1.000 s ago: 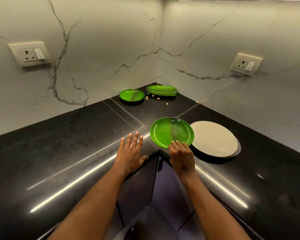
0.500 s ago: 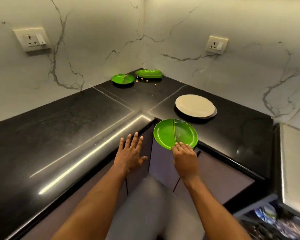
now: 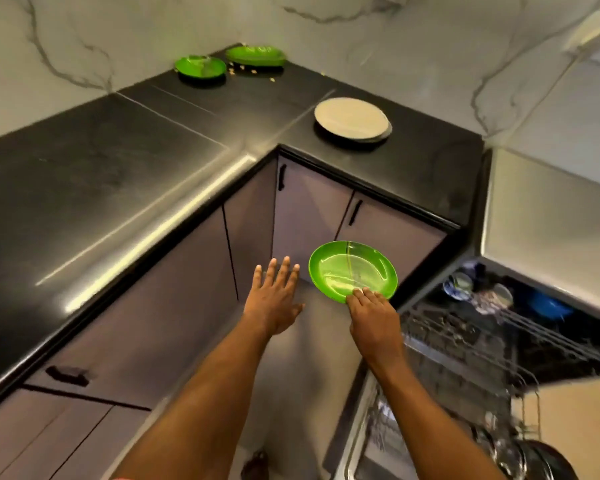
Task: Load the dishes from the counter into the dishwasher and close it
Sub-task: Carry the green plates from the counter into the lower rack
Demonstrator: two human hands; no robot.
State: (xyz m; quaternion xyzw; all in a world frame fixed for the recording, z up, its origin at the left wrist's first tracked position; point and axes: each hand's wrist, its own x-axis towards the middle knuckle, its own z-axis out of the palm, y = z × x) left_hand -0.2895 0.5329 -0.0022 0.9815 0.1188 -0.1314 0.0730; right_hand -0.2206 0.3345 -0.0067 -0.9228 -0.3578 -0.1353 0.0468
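dishwasher [image 3: 465,344]: open at lower right, racks out, some dishes inside
left grip [image 3: 274,303]: open, fingers straight, empty, in the air before the cabinets [image 3: 174,306]
right grip [image 3: 374,317]: pinches near rim of green plate [image 3: 350,268]
green plate: level, in the air, off the desk [image 3: 118,161], left of dishwasher
desk, mid: stacked white plates [image 3: 350,119]
desk, far corner: round green dish [image 3: 200,66], oval green dish [image 3: 256,55], crumbs [image 3: 243,68] just beside them

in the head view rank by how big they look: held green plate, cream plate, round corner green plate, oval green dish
1. held green plate, in the right hand; nearest the camera, so its lead is unsure
2. cream plate
3. round corner green plate and oval green dish: look alike
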